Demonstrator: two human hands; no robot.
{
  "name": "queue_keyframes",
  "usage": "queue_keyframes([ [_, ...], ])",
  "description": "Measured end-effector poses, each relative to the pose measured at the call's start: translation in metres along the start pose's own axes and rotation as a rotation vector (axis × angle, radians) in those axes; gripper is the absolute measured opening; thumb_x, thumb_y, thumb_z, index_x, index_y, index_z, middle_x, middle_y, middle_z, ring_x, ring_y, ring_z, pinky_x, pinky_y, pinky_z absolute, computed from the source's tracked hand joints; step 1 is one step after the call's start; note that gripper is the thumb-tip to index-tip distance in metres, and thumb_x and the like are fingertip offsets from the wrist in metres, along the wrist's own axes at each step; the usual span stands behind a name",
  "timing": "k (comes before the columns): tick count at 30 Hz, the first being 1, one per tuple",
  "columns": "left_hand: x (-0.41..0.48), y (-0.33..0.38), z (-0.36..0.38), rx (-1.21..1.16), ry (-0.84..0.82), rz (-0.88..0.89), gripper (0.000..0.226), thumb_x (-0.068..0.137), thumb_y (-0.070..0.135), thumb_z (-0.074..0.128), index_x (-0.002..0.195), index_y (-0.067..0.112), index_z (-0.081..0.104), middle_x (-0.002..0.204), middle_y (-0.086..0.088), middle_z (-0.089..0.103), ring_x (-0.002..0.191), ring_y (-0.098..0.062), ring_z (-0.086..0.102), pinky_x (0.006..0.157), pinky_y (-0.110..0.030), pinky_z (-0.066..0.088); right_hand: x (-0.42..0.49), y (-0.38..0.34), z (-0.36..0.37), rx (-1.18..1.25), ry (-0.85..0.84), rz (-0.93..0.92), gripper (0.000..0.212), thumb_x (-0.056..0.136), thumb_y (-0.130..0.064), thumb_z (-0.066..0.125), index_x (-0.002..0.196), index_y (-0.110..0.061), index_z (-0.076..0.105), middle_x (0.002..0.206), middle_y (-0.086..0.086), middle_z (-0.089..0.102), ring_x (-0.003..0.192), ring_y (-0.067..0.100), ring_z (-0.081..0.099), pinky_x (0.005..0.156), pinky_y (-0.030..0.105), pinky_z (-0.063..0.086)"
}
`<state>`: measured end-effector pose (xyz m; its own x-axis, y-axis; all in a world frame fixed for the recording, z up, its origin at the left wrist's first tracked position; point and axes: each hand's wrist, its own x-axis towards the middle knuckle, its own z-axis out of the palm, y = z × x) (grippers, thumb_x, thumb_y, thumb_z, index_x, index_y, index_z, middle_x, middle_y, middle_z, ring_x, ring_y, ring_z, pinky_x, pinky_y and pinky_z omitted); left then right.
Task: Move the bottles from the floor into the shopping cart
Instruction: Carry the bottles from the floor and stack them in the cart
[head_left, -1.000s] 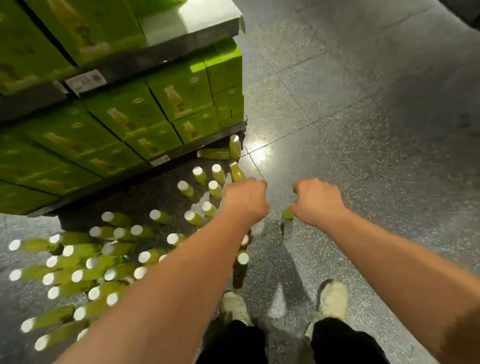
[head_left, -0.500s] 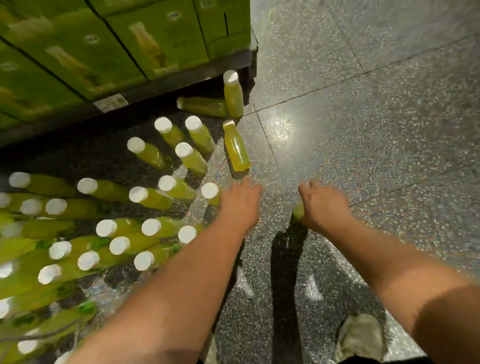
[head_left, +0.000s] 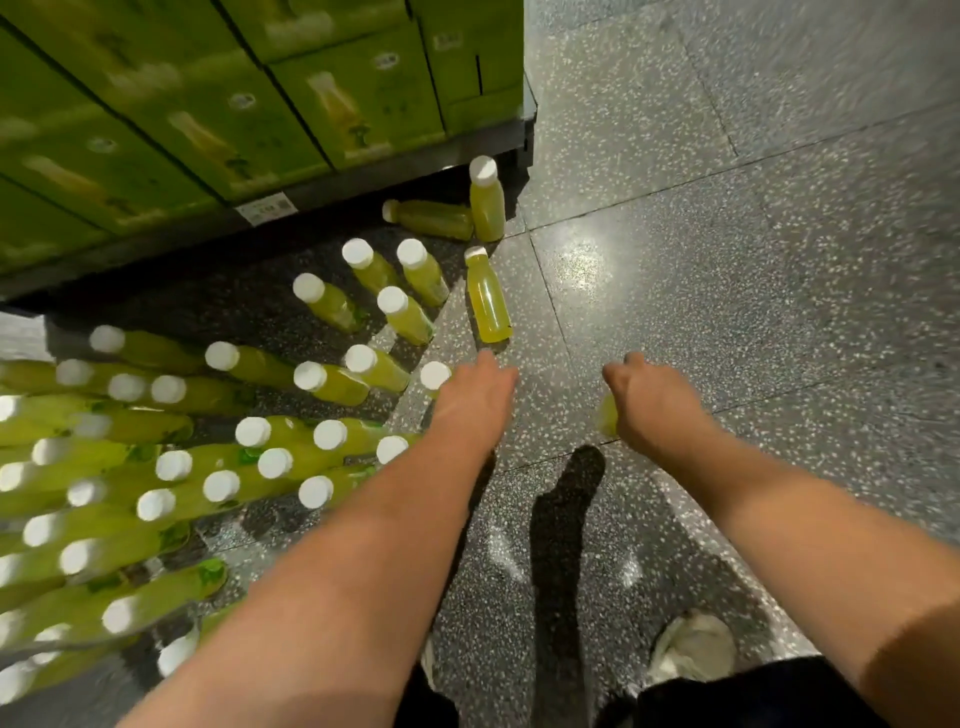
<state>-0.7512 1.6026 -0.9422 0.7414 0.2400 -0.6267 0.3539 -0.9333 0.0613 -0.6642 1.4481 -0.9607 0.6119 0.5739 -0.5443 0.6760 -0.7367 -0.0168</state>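
**Left hand** (head_left: 475, 395): released, fingers stretched forward and holding nothing. The tips are just short of the lying bottle (head_left: 487, 304), which rests on its side on the floor (head_left: 727, 312), out from the corner of the shelf base (head_left: 395, 169).

**Right hand** (head_left: 652, 402): clenched round a held bottle (head_left: 607, 415). Only a sliver of green shows below the palm, so the depth of grip cannot be confirmed.

**Shopping cart:** not in view.

**Hazards noted**

1. The lying bottle is round and free to roll. A fingertip nudge rather than a full wrap would likely send it away across the smooth floor.
2. The standing bottles (head_left: 332, 379) crowd the floor just beside the left wrist, the nearest cap (head_left: 434, 375) almost touching the hand — a sideways sweep of the forearm could topple one and, packed as they are, a row after it.
3. The right hand's load hangs low over hard floor — a loosened grip while attention goes to the left could drop it.
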Motion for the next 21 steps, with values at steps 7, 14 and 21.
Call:
queue_keyframes([
  [7,-0.134,0.004,-0.175,-0.054,0.075,-0.084,0.037,0.090,-0.005,0.047,0.123,0.011,0.051,0.121,-0.014,0.042,0.112,-0.035,0.050,0.083,-0.042,0.047,-0.105,-0.019,-0.206,0.042,0.059,-0.021,0.031,0.087,-0.007,0.059,0.117,-0.010,0.051,0.114,0.010,0.049,0.100,0.029,0.056,0.069,0.031,0.040],
  [14,-0.285,0.002,-0.333,-0.161,0.278,-0.255,0.038,0.088,-0.003,0.050,0.122,0.014,0.054,0.119,-0.012,0.041,0.108,-0.036,0.052,0.082,-0.042,0.047,-0.204,-0.052,-0.410,-0.067,0.306,-0.232,0.028,0.086,-0.012,0.052,0.113,-0.009,0.056,0.109,0.012,0.054,0.099,0.033,0.059,0.077,0.036,0.047],
  [21,-0.420,-0.031,-0.416,-0.294,0.486,-0.473,0.035,0.086,0.014,0.064,0.121,0.016,0.059,0.119,-0.011,0.055,0.108,-0.033,0.057,0.082,-0.039,0.049,-0.290,-0.119,-0.548,-0.059,0.512,-0.508,0.017,0.084,-0.014,0.055,0.099,-0.011,0.046,0.101,0.014,0.055,0.095,0.036,0.056,0.069,0.034,0.041],
])
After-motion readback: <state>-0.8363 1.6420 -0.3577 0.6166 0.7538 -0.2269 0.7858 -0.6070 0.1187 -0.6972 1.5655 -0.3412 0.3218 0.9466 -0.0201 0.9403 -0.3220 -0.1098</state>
